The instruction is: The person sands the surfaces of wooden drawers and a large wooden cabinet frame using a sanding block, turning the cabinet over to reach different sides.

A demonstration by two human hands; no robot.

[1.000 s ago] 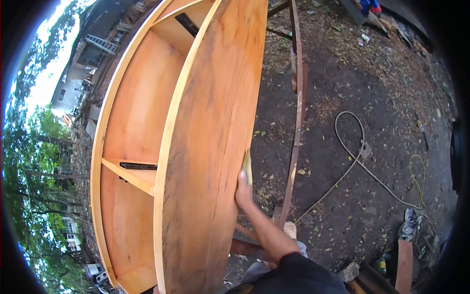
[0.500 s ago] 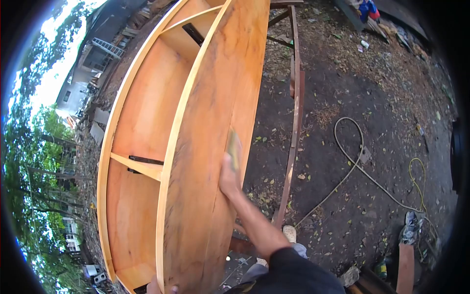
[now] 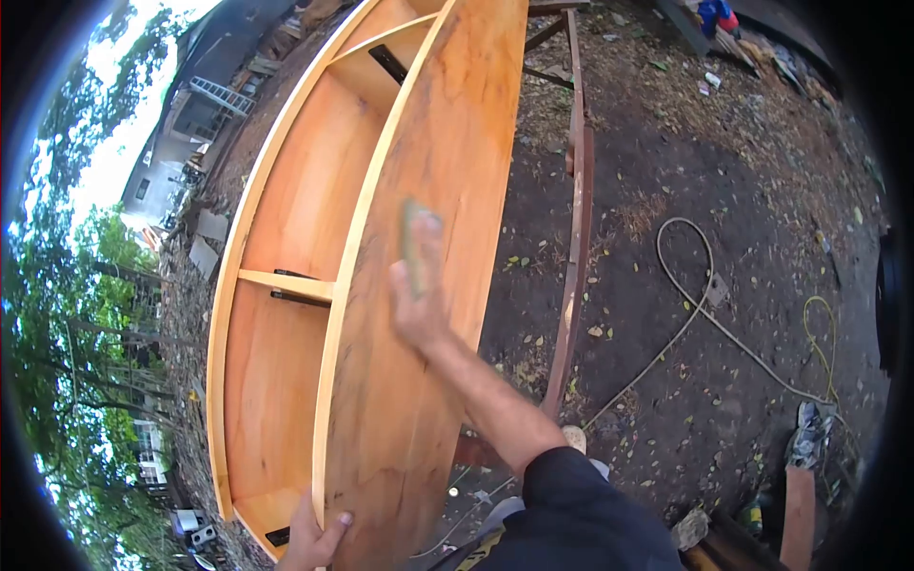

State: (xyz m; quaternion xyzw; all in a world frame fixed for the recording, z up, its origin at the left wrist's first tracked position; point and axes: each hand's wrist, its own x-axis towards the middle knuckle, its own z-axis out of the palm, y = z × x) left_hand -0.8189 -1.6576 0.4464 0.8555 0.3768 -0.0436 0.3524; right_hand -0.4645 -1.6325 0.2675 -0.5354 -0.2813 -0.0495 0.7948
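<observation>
A tall orange wooden cabinet with inner shelves lies on its side on a stand outdoors. My right hand presses a small yellow-green sanding pad flat against its broad side panel, near the panel's middle. At the bottom of the view my left hand grips the near end of the panel's front edge, fingers curled over it. My dark sleeve covers the lower middle.
A wooden stand rail runs beside the cabinet. On the dirt lie a pale hose, a yellow cord, a shoe and a board. Buildings, a ladder and trees stand at left.
My right hand has slid the pad from the panel's right edge up and leftward to the panel's middle. My left hand has come into view on the cabinet's near end.
</observation>
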